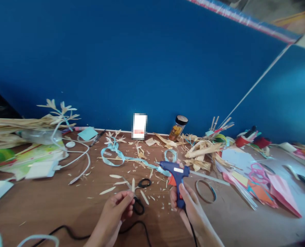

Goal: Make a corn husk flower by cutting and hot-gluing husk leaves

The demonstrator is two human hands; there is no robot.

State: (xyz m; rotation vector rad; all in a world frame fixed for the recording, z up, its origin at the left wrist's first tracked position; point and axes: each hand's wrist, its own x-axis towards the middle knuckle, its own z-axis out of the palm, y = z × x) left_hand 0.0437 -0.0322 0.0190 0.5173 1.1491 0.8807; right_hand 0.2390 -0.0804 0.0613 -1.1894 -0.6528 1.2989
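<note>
Right hand [184, 199] closed around the grip of a blue glue gun [175, 173], nozzle pointing left, cord trailing toward the person. Left hand [118, 206] pinches 1 pale husk strip [133, 185] upright between fingertips, just left of the gun. Black scissors [140, 193] lie on the brown table [52, 202] between the 2 hands. Light blue ribbon [115, 151] curls behind them; a jar [177, 128] stands by the blue wall [142, 58].
</note>
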